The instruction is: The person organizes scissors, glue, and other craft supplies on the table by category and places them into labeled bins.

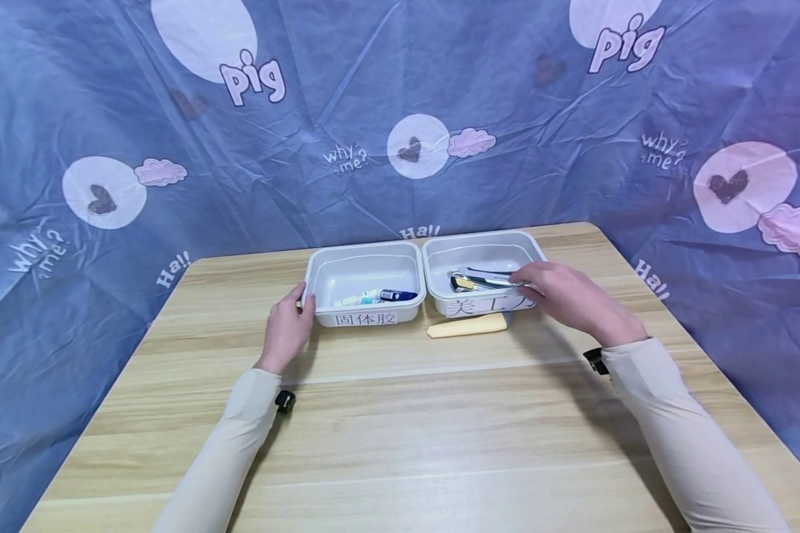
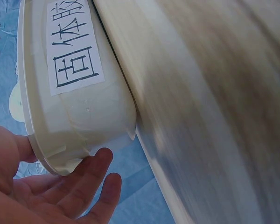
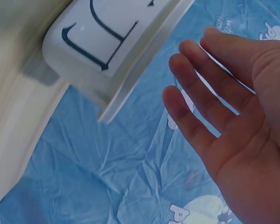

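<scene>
Steadying white labelled left tray [image 1: 363,285], left hand [image 1: 287,329] rests open-fingered; right hand [image 1: 563,296], fingers apart, hovers over right tray [image 1: 483,270]; yellow knife [image 1: 467,326] in front likely needs grasping next.

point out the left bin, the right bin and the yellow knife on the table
left bin [image 1: 363,319] head view, labelled front wall
right bin [image 1: 483,240] head view, back rim
yellow knife [image 1: 467,326] head view, middle of its body
</scene>
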`<action>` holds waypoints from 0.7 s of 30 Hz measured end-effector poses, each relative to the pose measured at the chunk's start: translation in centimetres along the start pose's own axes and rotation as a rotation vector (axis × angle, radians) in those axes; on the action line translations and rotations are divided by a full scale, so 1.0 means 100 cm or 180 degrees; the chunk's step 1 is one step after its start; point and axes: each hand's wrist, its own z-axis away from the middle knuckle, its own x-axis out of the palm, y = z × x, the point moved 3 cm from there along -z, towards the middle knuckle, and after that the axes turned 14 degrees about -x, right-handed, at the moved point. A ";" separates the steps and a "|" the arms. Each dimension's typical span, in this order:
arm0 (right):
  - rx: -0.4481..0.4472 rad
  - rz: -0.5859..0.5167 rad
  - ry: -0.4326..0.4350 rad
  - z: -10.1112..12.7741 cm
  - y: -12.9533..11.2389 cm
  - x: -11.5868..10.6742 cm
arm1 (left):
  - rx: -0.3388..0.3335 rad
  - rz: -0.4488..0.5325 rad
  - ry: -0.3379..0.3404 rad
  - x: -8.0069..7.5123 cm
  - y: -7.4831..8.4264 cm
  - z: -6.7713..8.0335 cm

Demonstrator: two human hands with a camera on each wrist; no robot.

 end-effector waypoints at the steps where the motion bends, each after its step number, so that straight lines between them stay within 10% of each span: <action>1: -0.0012 0.0003 -0.0021 -0.001 -0.001 0.002 | -0.0003 0.0003 -0.0003 0.000 0.000 0.000; 21: -0.0059 -0.0109 -0.0245 -0.008 -0.012 0.016 | -0.0004 -0.0016 -0.0008 0.000 0.000 0.001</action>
